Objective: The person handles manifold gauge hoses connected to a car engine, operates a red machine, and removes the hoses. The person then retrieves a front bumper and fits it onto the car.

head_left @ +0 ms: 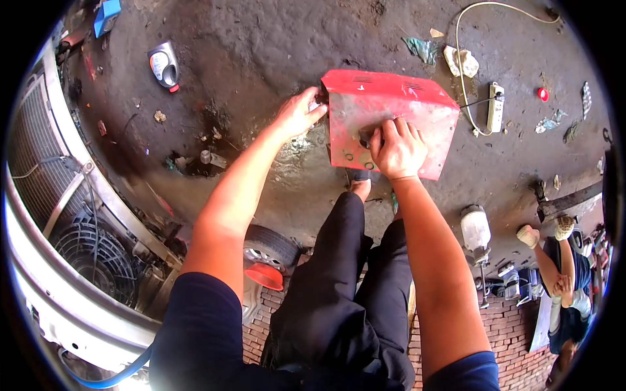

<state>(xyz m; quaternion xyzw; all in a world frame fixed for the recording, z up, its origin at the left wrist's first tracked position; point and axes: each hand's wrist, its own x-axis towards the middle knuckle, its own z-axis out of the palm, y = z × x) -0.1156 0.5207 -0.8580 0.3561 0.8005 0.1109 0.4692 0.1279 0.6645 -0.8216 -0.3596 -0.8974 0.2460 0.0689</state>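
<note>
On the box (391, 104): right fingers (389, 129) curled, hold unclear.
Left fingers (317, 114) at its left edge, likewise unclear; brace evenly.

Between 12 and 1 o'clock, beyond my legs, is a box (417, 111); my right hand (399, 148) is on its face, my left hand (301, 114) at its 9 o'clock edge. On the ground, a bottle (162, 65) lies at 11, a power strip (495, 107) at 1. A vehicle (98, 254) stands at 10.
</note>
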